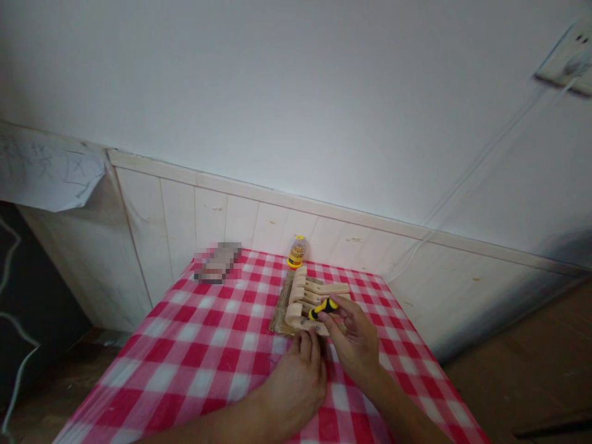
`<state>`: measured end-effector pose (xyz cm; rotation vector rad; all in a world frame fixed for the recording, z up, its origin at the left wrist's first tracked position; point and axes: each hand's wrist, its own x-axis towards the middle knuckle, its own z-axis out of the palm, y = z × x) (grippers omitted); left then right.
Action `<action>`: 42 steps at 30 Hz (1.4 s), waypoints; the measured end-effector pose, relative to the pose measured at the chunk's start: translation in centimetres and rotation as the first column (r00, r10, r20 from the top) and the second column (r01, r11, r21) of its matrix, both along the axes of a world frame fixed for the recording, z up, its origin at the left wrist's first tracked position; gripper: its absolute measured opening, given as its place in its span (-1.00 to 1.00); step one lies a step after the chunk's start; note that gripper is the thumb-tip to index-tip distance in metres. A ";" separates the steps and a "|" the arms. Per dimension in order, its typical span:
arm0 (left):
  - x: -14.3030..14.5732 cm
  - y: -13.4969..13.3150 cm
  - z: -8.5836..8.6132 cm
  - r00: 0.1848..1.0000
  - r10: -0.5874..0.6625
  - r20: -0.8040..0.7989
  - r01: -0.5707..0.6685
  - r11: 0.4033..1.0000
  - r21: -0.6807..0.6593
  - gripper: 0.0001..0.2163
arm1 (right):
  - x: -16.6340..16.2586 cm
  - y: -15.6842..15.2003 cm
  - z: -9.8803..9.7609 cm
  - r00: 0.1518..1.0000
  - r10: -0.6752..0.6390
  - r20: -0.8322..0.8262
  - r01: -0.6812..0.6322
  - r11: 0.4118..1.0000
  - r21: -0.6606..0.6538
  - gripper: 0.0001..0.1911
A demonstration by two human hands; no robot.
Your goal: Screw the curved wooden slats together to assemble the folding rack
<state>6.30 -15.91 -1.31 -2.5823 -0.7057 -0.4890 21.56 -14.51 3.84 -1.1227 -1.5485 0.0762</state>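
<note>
A pale wooden assembly of slats point(309, 296) lies on a thin board on the red-and-white checked tablecloth point(208, 351). My right hand point(352, 336) is closed around a small yellow-and-black screwdriver point(324, 307), its tip at the near end of the wooden piece. My left hand point(298, 376) rests on the cloth just in front of the wood, fingers curled and touching its near edge; what the fingertips pinch, if anything, is too small to see.
A yellow jar-shaped screwdriver bit holder point(296, 251) stands at the table's far edge by the white panelled wall. A blurred grey object point(217, 263) lies at the far left corner. A wall socket point(571, 58) with a cable is at upper right.
</note>
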 end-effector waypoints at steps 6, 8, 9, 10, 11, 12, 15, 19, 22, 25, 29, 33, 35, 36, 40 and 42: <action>-0.1 0.1 0.0 1.000 -0.016 0.016 0.015 0.999 0.046 -0.68 | -0.1 0.1 0.0 0.999 0.042 0.029 -0.041 0.999 -0.031 -0.67; -0.1 0.1 -0.1 0.999 -0.018 0.028 0.017 0.998 0.061 -0.68 | -0.1 0.1 0.1 0.997 0.070 0.040 -0.069 0.997 -0.043 -0.67; -0.1 0.1 -0.1 0.999 -0.021 0.034 0.018 0.997 0.069 -0.67 | -0.2 0.0 0.1 0.995 0.088 0.045 -0.086 0.995 -0.051 -0.67; -0.1 0.1 -0.1 0.999 -0.021 0.038 0.018 0.997 0.074 -0.66 | -0.2 0.0 0.2 0.993 0.106 0.049 -0.103 0.993 -0.059 -0.66; -0.1 0.1 -0.1 0.999 -0.017 0.037 0.015 0.997 0.073 -0.65 | -0.3 0.0 0.2 0.992 0.118 0.051 -0.114 0.991 -0.068 -0.65; -0.1 0.1 -0.1 0.999 -0.011 0.032 0.009 0.998 0.068 -0.65 | -0.3 0.0 0.2 0.991 0.121 0.049 -0.118 0.990 -0.072 -0.64; -0.1 0.1 0.1 1.000 0.009 0.013 -0.009 0.999 0.048 -0.67 | -0.2 0.0 -0.1 0.995 0.093 0.037 -0.090 0.993 -0.075 -0.64; -0.1 0.1 0.3 1.000 -0.002 0.012 0.001 0.998 0.060 -0.67 | 0.0 0.2 -0.7 0.998 0.060 -0.002 -0.059 0.995 -0.080 -0.64; -0.2 0.1 0.2 1.000 -0.004 0.017 0.002 0.998 0.069 -0.67 | 0.0 0.5 -1.0 0.998 0.065 -0.027 -0.066 0.996 -0.067 -0.66; -0.1 0.1 0.1 1.000 0.002 0.014 -0.003 0.998 0.060 -0.67 | -0.1 0.7 -1.0 0.997 0.050 -0.055 -0.052 0.997 -0.049 -0.67; 0.1 0.1 -0.1 1.000 0.005 0.025 -0.006 0.998 0.066 -0.66 | -0.5 0.6 -0.7 0.998 0.033 -0.056 -0.034 0.999 -0.025 -0.66; 0.1 0.0 -0.2 1.000 0.007 0.029 -0.009 0.998 0.060 -0.67 | -0.7 0.4 0.2 0.997 0.062 0.038 -0.063 0.998 0.019 -0.66; 0.1 0.0 -0.2 0.999 0.005 0.042 -0.007 0.998 0.066 -0.66 | -0.7 0.2 0.4 0.994 0.081 0.072 -0.083 0.996 0.028 -0.64; 0.1 0.0 -0.3 0.999 0.005 0.054 -0.009 0.997 0.072 -0.66 | -0.7 0.2 0.4 0.993 0.088 0.076 -0.090 0.996 0.028 -0.62; 0.0 0.1 -0.4 0.998 0.002 0.064 -0.007 0.997 0.080 -0.60 | -0.5 0.0 -0.2 0.990 0.122 0.065 -0.121 0.992 -0.030 -0.58; 0.0 0.1 -0.3 0.999 -0.001 0.042 -0.002 0.998 0.066 -0.60 | -0.5 -0.1 -0.5 0.990 0.134 0.043 -0.132 0.989 -0.064 -0.59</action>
